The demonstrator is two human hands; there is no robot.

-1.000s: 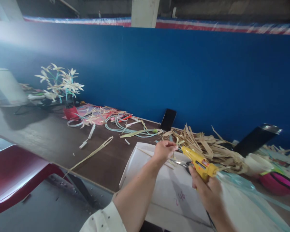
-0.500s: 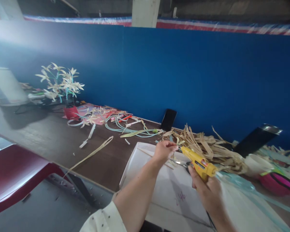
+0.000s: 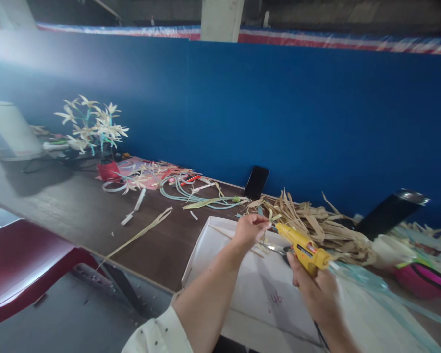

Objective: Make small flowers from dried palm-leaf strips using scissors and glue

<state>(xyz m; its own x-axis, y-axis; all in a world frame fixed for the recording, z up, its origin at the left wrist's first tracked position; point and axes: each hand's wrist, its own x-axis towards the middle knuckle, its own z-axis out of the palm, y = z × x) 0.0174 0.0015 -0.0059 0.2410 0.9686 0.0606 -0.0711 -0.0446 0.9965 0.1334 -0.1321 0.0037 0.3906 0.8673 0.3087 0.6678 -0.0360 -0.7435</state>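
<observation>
My right hand [image 3: 314,284] is wrapped round the handle of a yellow hot glue gun [image 3: 299,245], with a white glue stick jutting from its back. The nozzle points left, close to the fingertips of my left hand [image 3: 250,229]. Those fingers are pinched on a small pale flower piece [image 3: 275,216] with narrow petals; its lower part is hidden by the fingers. Beneath both hands lies a white box lid [image 3: 238,284] with red handwriting. A pair of scissors [image 3: 274,248] and a thin wooden stick [image 3: 220,231] rest on it.
Dried leaf strips [image 3: 308,220] are heaped behind my hands, beside a black tumbler [image 3: 391,213]. A phone [image 3: 256,182] leans against the blue partition [image 3: 316,122]. Coiled pale cords [image 3: 165,189] and a pot of pale handmade flowers [image 3: 99,127] stand left. A red chair [image 3: 29,264] sits at the table's front.
The glue gun's tip has shifted very slightly right, away from the left fingertips. Both hands keep their grip, and everything else stays in place.
</observation>
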